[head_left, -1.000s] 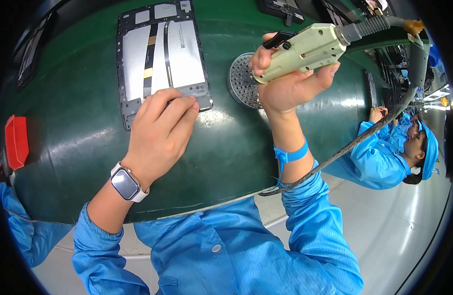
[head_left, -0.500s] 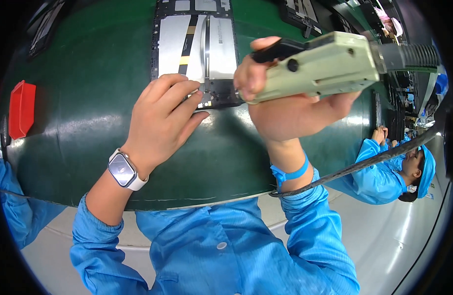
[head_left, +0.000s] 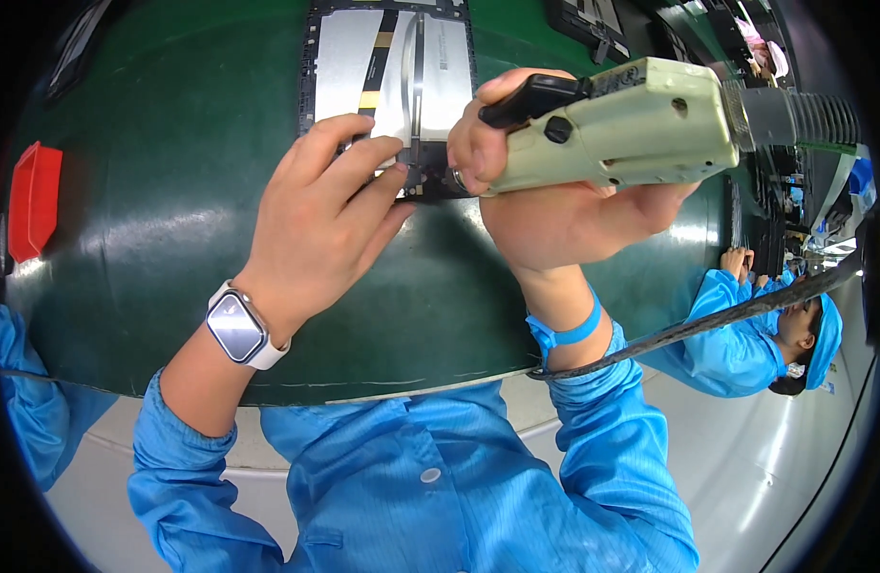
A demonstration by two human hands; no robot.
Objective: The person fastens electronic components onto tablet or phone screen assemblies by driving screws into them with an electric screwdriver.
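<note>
An opened tablet point(head_left: 339, 67) lies on the green table, its silver battery and a black-and-yellow flat strip point(head_left: 374, 72) exposed. My left hand point(head_left: 311, 215), wearing a watch, holds the near edge at the left, fingers bent over it. My right hand point(head_left: 564, 224) is wrapped round a pale green electric screwdriver point(head_left: 621, 129) with a black lever. Its tip end points left at the tablet's near right corner; fingers hide whether the bit touches a screw. What lies under my left fingertips is also hidden.
A red tray point(head_left: 34, 202) stands at the left. More tablets lie at the far right point(head_left: 589, 29) and far left point(head_left: 75, 43). A dark cable point(head_left: 688, 334) runs from my blue wrist strap point(head_left: 575, 329). A co-worker point(head_left: 736, 334) in blue sits to the right.
The tablet has shifted slightly away from me and to the right. My left fingers have moved with it along the near edge. The screwdriver stays near the same corner, moved only slightly.
</note>
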